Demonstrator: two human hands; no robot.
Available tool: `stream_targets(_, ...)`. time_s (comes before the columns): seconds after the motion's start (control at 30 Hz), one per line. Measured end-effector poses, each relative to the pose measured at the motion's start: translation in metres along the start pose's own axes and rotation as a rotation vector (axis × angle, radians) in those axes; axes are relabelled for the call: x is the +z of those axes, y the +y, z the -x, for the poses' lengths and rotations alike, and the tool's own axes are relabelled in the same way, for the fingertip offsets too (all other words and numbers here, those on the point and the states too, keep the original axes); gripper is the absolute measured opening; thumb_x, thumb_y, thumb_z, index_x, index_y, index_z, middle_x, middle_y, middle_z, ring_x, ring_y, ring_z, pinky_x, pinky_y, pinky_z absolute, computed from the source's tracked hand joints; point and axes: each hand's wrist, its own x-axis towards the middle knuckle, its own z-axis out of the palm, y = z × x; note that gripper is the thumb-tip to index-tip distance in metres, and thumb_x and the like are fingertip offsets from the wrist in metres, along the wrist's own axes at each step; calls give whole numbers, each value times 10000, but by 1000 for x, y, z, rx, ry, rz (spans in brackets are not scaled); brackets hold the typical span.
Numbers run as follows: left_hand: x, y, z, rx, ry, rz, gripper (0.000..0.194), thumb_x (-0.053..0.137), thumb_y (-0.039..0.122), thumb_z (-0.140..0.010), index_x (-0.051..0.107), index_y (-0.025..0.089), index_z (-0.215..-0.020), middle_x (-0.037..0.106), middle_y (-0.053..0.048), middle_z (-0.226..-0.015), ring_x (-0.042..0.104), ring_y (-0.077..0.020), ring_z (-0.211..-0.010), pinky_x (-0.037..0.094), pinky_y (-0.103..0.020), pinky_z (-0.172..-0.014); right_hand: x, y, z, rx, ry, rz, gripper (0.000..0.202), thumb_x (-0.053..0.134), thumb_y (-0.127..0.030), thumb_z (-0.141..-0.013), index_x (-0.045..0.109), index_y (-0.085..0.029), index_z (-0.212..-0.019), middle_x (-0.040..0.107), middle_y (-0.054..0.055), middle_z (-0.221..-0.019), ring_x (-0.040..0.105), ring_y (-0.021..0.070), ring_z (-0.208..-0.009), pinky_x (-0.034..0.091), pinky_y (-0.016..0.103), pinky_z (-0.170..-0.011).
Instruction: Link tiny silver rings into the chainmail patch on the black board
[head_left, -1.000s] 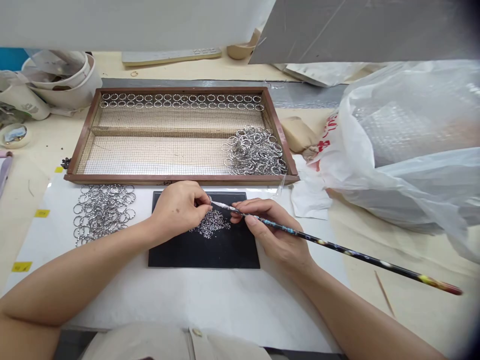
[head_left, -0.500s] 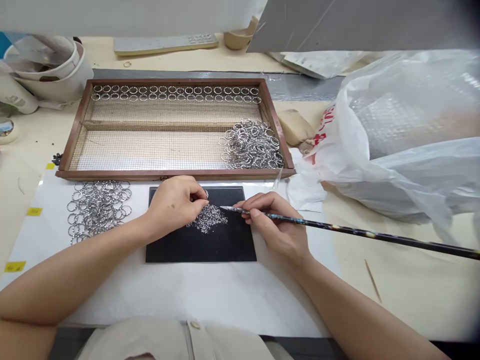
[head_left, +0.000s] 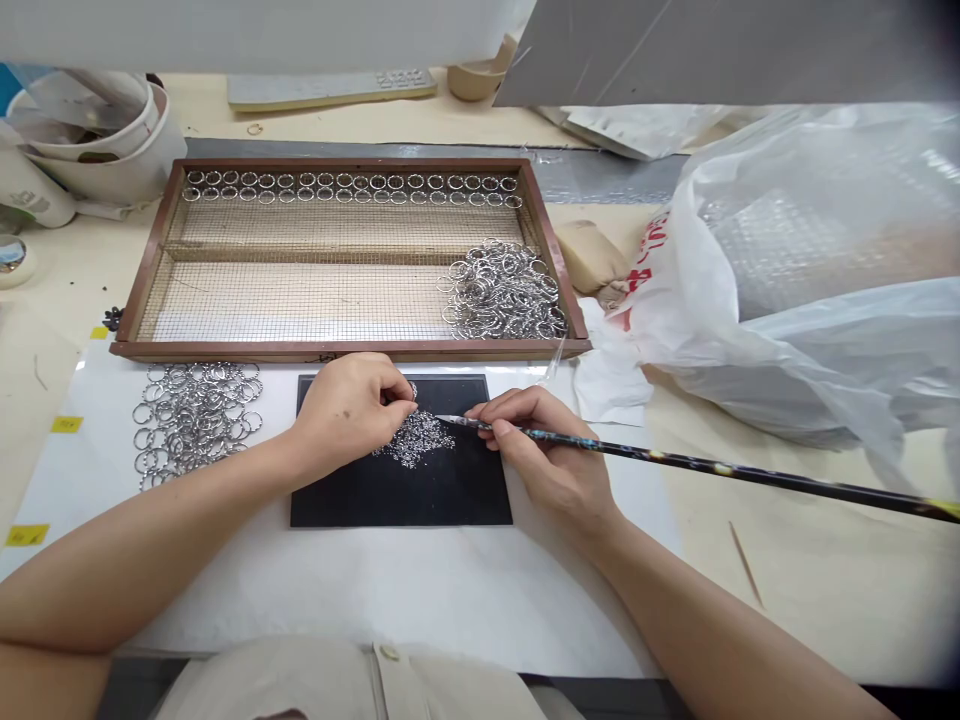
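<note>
My left hand [head_left: 356, 405] is closed in a pinch on a small silver ring [head_left: 413, 390], only part of which shows past the fingertips. Just below lies a heap of tiny shiny stones [head_left: 416, 440] on a black mat [head_left: 397, 500]. My right hand [head_left: 559, 450] grips a long dark patterned pen-like stick [head_left: 675, 460] near its pale pointed tip. That tip points left, at the heap's upper right edge and close to the ring. Left of the mat, a pile of silver rings [head_left: 196, 420] rests on white paper, partly behind my left forearm.
Behind the mat stands a wood-framed mesh tray [head_left: 300, 300] with rows of rings along its far side and a ring pile [head_left: 502, 290] at its right. A plastic bag [head_left: 787, 350] bulges at right; nested white tubs [head_left: 142, 160] stand far left. A thin wooden stick [head_left: 745, 565] lies at lower right.
The pointed tip in my right hand has shifted slightly left, toward the ring. My left hand keeps its pinch in nearly the same place.
</note>
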Motion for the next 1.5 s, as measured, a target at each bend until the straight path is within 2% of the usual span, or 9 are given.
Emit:
stream_targets(0.37, 0, -1, 1, 10, 5, 6, 116, 633, 112, -707, 685, 180, -630, 664, 7, -708, 598, -117, -674, 452, -232, -581, 2, -1, 0, -48, 13, -60, 96, 533, -179, -837, 580, -225, -767, 609, 19, -703, 645, 224, -845, 505, 367, -696)
stream_targets(0.53, 0, 0, 1, 11, 2, 0, 114, 629, 113, -706, 685, 179, -633, 666, 0, -711, 599, -121, -675, 459, -236, -586, 1, -4, 0, -2, 26, -20, 116, 517, -194, -844, 562, -222, -741, 604, 24, -718, 642, 217, -817, 487, 349, -655)
stream_targets(1.07, -1, 0, 1, 7, -11, -7, 123, 622, 108, -708, 685, 183, -633, 667, 8, -714, 595, -117, -678, 451, -237, -589, 1, -1, 0, -11, 14, 31, 102, 521, -184, -835, 567, -218, -750, 610, 25, -749, 626, 203, -776, 485, 345, -646)
stream_targets(1.2, 0, 0, 1, 11, -6, 2, 119, 627, 127, -711, 681, 187, -624, 665, 5, -710, 596, -121, -679, 447, -238, -583, 1, -2, 0, 4, 38, -23, 102, 535, -198, -836, 575, -214, -744, 612, 28, -747, 636, 200, -777, 508, 339, -640)
stream_targets(1.33, 0, 0, 1, 14, -10, 3, 130, 619, 129, -718, 683, 189, -623, 667, 6, -710, 594, -118, -674, 448, -239, -586, 2, 2, 1, 25, 27, -146, 87, 543, -255, -866, 601, -218, -812, 624, 40, -845, 652, 184, -791, 543, 313, -609)
stream_targets(1.5, -1, 0, 1, 19, -18, -6, 126, 629, 128, -719, 688, 189, -625, 665, 6, -710, 591, -120, -678, 445, -243, -591, 3, 4, 1, 22, -4, -219, 98, 555, -322, -883, 605, -239, -876, 625, 34, -887, 654, 164, -778, 571, 323, -655)
